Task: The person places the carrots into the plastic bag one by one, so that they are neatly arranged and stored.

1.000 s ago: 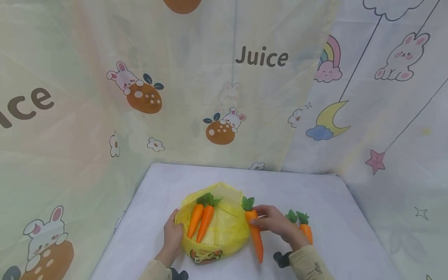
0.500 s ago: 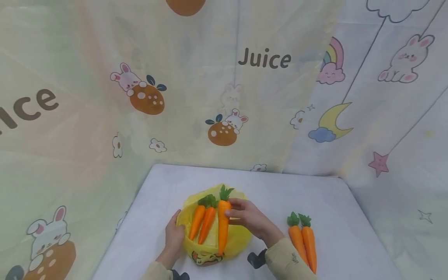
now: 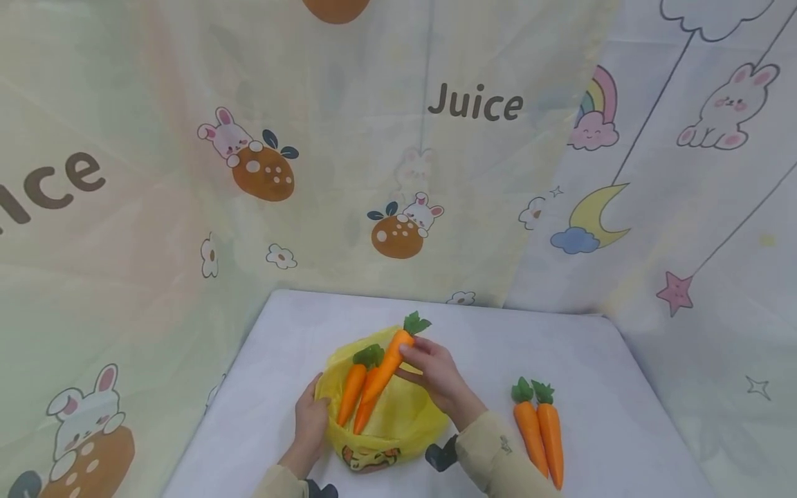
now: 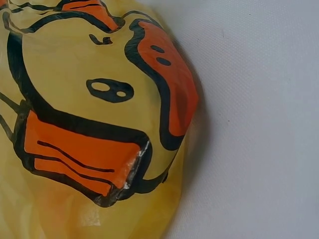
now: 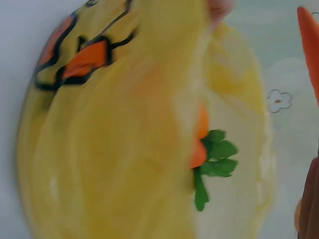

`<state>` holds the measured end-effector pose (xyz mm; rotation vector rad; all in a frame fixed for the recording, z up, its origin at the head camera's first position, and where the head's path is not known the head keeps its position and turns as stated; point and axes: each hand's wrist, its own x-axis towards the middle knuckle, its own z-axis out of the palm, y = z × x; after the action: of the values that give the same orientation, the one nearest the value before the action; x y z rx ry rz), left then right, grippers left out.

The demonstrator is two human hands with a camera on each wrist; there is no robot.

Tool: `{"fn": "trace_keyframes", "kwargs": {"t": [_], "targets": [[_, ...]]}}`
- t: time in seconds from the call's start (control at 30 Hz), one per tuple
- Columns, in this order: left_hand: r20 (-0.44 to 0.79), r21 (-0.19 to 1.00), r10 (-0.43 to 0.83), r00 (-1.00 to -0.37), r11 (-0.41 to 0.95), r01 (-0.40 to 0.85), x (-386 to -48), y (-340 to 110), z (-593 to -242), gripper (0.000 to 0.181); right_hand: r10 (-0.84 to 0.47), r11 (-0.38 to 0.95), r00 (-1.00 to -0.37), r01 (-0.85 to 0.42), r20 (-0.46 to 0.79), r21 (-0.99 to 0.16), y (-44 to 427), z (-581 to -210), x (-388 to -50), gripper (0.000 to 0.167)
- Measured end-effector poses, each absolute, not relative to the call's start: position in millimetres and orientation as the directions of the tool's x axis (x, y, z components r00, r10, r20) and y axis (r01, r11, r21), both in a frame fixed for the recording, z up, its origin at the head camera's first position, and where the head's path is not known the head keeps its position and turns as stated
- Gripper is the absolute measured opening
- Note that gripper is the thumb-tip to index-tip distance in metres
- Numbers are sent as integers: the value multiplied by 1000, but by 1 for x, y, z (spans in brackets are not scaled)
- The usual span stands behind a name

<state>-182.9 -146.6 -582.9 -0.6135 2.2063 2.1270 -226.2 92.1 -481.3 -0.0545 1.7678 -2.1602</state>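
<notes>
Reaching forearms: both enter from the lower edge of the head view in beige sleeves [image 3: 501,453], the right one slanting up and leftward, the left one up and rightward.
Right hand's pose: the right hand [image 3: 436,373] is raised over the right side of the yellow bag [image 3: 420,418], its wrist just beyond the bag's rim.
Right hand's grip: thumb and fingers pinch the upper carrot [image 3: 387,366] near its leafy end.
Upper carrot: tilted, leaves up and to the right, tip down and to the left over the bag's mouth; whether it touches the carrots beneath cannot be told.
Left hand's pose: the left hand [image 3: 310,418] stands at the bag's left side.
Left hand's grip: thumb and fingers are bent round the bag's edge, holding it; its fingers are out of sight in the left wrist view.
Bag's contents: a left carrot [image 3: 351,393] lies inside, with another carrot beside it, partly covered by the upper one.
Bag's print: a cartoon face [image 4: 109,94] in orange and black.
Table's right side: two loose carrots [image 3: 551,439] lie side by side on the white table [image 3: 498,346], apart from the bag.
</notes>
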Motion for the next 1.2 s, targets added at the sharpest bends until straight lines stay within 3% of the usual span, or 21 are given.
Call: {"fn": "trace_keyframes", "kwargs": {"t": [0.1,0.3,0.6,1.2], "targets": [[-274,959,-263,-925,-3,-284,-183,-147,-583,61,-218,-128,-956,228,-196,-965,88,-494,-227,64],[-270,960,-258,-928,6,-281,-182,-146,-583,61,-127,94,-966,214,-225,-972,78,-518,-223,64],[-265,962,-255,-930,-3,-273,-181,-147,-583,60,-138,227,-960,210,-245,-951,69,-546,-220,64],[-278,959,-244,-929,-5,-285,-184,-148,-584,62,-97,523,-975,122,-201,-844,69,-566,-225,58]]}}
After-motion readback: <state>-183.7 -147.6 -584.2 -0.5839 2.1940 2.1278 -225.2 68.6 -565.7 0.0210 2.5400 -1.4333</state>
